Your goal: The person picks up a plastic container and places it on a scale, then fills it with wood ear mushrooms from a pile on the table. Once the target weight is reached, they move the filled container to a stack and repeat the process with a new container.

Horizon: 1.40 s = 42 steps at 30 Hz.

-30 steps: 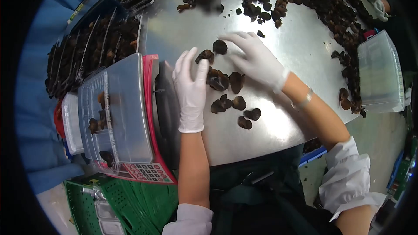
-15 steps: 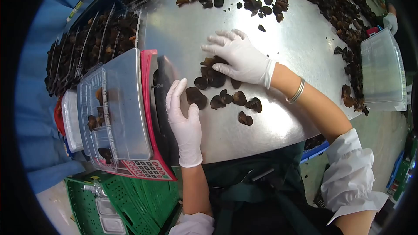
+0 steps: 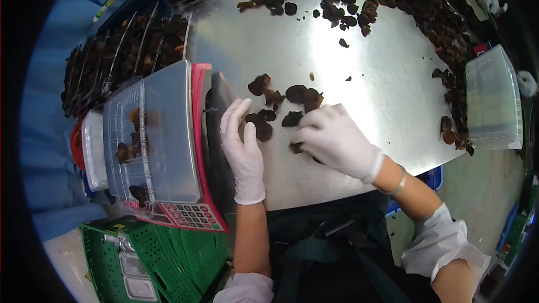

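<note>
My left hand (image 3: 243, 151), in a white glove, stands open beside the scale, its thumb and fingers apart. Just off its thumb lies a dark brown wood ear mushroom (image 3: 262, 129) on the metal table (image 3: 359, 101). My right hand (image 3: 338, 145), gloved as well and a little blurred, is curled over more wood ears, fingers drawn together. A dark bit of wood ear (image 3: 296, 147) sticks out by its fingertips; the rest is hidden under the hand. Farther up, a small group of wood ears (image 3: 297, 94) lies loose between and beyond both hands.
At left a pink scale (image 3: 191, 216) bears a clear plastic box (image 3: 120, 151) with a few wood ears inside. Behind it stand filled boxes (image 3: 123, 50). Wood ear heaps (image 3: 415, 5) line the far and right sides, near a translucent tub (image 3: 494, 98). Green crates (image 3: 179, 258) stand below.
My right hand has come down toward me, from lying flat with spread fingers to curled. The loose wood ears have shifted and some are now covered. My left hand stays beside the scale.
</note>
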Available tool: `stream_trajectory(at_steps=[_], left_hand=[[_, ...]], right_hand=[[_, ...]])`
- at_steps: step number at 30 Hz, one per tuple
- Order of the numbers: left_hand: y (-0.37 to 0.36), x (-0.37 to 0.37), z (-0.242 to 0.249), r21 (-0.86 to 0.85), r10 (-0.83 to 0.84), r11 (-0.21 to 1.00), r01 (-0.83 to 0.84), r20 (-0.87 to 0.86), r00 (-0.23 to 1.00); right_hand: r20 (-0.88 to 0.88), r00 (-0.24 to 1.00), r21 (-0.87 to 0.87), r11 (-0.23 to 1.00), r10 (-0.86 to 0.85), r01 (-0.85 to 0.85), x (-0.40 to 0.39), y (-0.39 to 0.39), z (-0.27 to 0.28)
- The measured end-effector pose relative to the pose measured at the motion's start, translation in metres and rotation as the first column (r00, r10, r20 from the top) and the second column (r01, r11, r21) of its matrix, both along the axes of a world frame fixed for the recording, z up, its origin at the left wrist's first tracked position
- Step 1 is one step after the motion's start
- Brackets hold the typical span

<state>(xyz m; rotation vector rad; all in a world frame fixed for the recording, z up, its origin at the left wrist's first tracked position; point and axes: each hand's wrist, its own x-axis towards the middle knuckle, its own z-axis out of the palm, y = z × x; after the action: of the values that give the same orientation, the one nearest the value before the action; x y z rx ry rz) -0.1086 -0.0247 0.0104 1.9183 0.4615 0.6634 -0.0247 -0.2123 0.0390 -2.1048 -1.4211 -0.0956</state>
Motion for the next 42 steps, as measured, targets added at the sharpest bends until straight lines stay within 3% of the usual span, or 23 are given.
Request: stream_trajectory(at_steps=[1, 2, 3, 4, 5, 6, 8, 10, 11, 14, 15, 16, 18, 21, 25, 27, 31, 34, 35, 37, 38, 40, 42], left_hand=[[0.001, -0.001, -0.002, 0.025, -0.012, 1.000, 0.012, 0.017, 1.000], [0.001, -0.001, -0.002, 0.026, -0.011, 1.000, 0.011, 0.020, 1.000], [0.001, -0.001, -0.002, 0.060, -0.018, 0.998, 0.018, 0.006, 1.000], [0.000, -0.001, -0.002, 0.093, -0.025, 0.995, 0.026, -0.007, 1.000], [-0.001, 0.000, -0.002, 0.089, -0.027, 0.996, 0.027, 0.001, 1.000], [-0.003, 0.001, -0.001, 0.128, -0.011, 0.992, 0.012, -0.011, 1.000], [-0.006, 0.004, -0.001, 0.170, -0.005, 0.985, 0.009, -0.023, 1.000], [-0.006, 0.004, -0.003, 0.240, 0.014, 0.971, -0.003, -0.045, 0.999], [-0.006, 0.005, -0.005, 0.266, 0.010, 0.964, 0.000, -0.037, 0.999], [-0.008, 0.000, -0.004, 0.267, -0.033, 0.963, 0.044, -0.043, 0.999], [-0.011, -0.002, -0.002, 0.240, -0.048, 0.969, 0.054, -0.032, 0.998], [-0.012, -0.004, -0.001, 0.167, -0.074, 0.983, 0.075, -0.010, 0.997], [-0.019, -0.010, 0.006, 0.007, -0.090, 0.996, 0.090, -0.035, 0.995], [-0.017, -0.014, 0.005, 0.044, -0.086, 0.995, 0.084, 0.042, 0.995], [-0.017, -0.012, 0.002, 0.054, -0.031, 0.998, 0.026, 0.102, 0.994], [-0.017, -0.011, 0.000, 0.064, -0.009, 0.998, 0.002, 0.108, 0.994], [-0.016, -0.010, -0.005, 0.096, 0.006, 0.995, -0.019, 0.136, 0.991], [-0.018, -0.006, -0.006, 0.223, 0.020, 0.974, -0.046, 0.121, 0.992], [-0.018, -0.006, -0.004, 0.180, -0.003, 0.983, -0.015, 0.099, 0.995], [-0.018, -0.007, 0.000, 0.109, -0.024, 0.994, 0.015, 0.077, 0.997], [-0.017, -0.009, 0.002, 0.038, -0.042, 0.998, 0.040, 0.057, 0.998], [-0.013, -0.013, 0.005, -0.071, -0.119, 0.989, 0.129, 0.136, 0.983], [-0.009, -0.018, 0.006, -0.181, -0.167, 0.961, 0.211, 0.230, 0.959]], right_hand=[[-0.135, 0.991, 0.149, 0.989, -0.001, 0.022, 0.007, -0.014, 0.007], [-0.133, 0.981, 0.262, 0.950, -0.138, 0.169, 0.007, -0.027, 0.031], [-0.350, 0.887, 0.302, 0.861, -0.299, 0.410, 0.006, -0.052, 0.014], [-0.292, 0.836, 0.361, 0.756, -0.464, 0.546, 0.003, -0.064, 0.032], [0.065, 0.679, 0.306, 0.662, -0.731, 0.684, 0.007, -0.084, 0.029], [0.071, 0.677, 0.309, 0.661, -0.733, 0.684, 0.009, -0.096, 0.024], [-0.108, 0.540, 0.373, 0.470, -0.834, 0.800, 0.008, -0.111, 0.015], [-0.225, 0.762, 0.051, 0.773, -0.607, 0.632, -0.016, -0.094, 0.027], [-0.637, 0.599, 0.030, 0.760, -0.486, 0.649, -0.024, -0.084, 0.007], [-0.483, 0.760, -0.120, 0.892, -0.436, 0.435, -0.041, -0.044, 0.021], [-0.531, 0.775, -0.067, 0.929, -0.343, 0.365, -0.041, -0.032, 0.008], [-0.377, 0.890, 0.010, 0.960, -0.257, 0.281, -0.040, -0.019, -0.005], [-0.378, 0.926, 0.143, 0.988, -0.001, 0.059, -0.038, 0.002, -0.010], [-0.477, 0.865, 0.176, 0.981, 0.158, -0.082, -0.025, 0.014, -0.001], [-0.445, 0.893, 0.170, 0.973, -0.067, 0.158, 0.020, 0.015, 0.012], [-0.003, 0.974, 0.075, 0.972, -0.225, 0.224, 0.021, 0.024, -0.016], [-0.205, 0.960, 0.115, 0.979, 0.190, -0.169, 0.005, 0.039, -0.011], [-0.428, 0.870, 0.359, 0.930, 0.244, -0.084, 0.050, 0.060, 0.007], [-0.432, 0.869, 0.357, 0.931, 0.242, -0.082, 0.066, 0.074, -0.001], [-0.060, 0.998, 0.366, 0.929, -0.025, 0.045, 0.087, 0.101, -0.022], [-0.062, 0.998, 0.364, 0.930, -0.027, 0.047, 0.088, 0.100, -0.028], [-0.285, 0.944, 0.028, 0.986, 0.166, -0.164, 0.083, 0.096, -0.015], [-0.402, 0.868, -0.095, 0.930, 0.292, -0.356, 0.075, 0.073, 0.006]])
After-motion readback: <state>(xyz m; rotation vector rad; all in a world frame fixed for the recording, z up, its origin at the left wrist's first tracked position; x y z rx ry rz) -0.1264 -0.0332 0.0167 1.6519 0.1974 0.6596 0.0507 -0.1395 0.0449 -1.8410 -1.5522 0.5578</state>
